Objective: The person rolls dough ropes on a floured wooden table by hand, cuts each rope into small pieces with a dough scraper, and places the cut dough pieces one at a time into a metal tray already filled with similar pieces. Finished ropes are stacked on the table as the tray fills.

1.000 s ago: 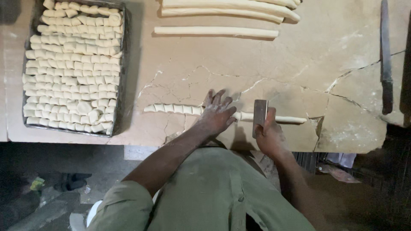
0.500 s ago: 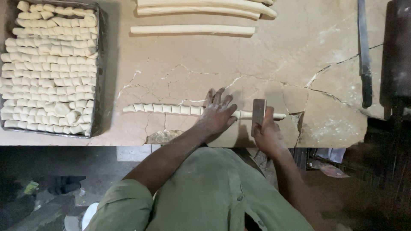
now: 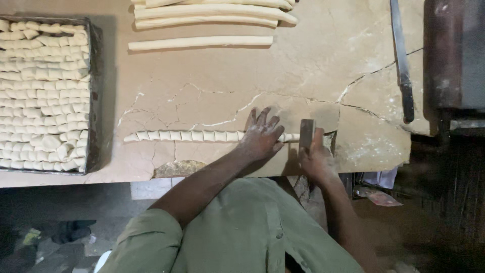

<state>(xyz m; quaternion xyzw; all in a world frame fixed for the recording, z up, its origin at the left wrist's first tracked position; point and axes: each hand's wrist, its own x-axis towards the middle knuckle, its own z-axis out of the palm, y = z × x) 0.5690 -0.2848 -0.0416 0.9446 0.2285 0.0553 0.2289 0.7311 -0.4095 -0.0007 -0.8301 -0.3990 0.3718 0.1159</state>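
Floury fingers [image 3: 264, 120] of the left hand [image 3: 260, 140] are lying spread and flat on the dough rope [image 3: 212, 136], pressing it to the table [image 3: 303, 71] — splayed wide, gripping nothing, just pinning. The right hand [image 3: 316, 157] is curling shut around the cutter [image 3: 306, 133], a flat metal blade standing upright w/ its edge down on the rope just beside the left fingertips.

The rope is lying along the near edge of the table, running left to right. Its left part is already scored into short pieces, still touching in a row; the uncut bit is showing only btwn the two hands and under the blade, so the cutting looks nearly thru this rope.

Step in hand, as I'm judging it: chopping the last stretch into pieces. Next move is calling for the blade to be coming down square, one piece-width over, w/ the left fingertips keeping clear of the edge.

Further out — a dark tray [image 3: 94, 91] at the left is sitting packed w/ rows of cut pieces. At the far side, whole dough ropes [image 3: 202, 23] are waiting, one lying apart nearer. A long knife [image 3: 401, 60] is resting at the right, well apart from the hands. Cracks are running across the tabletop.
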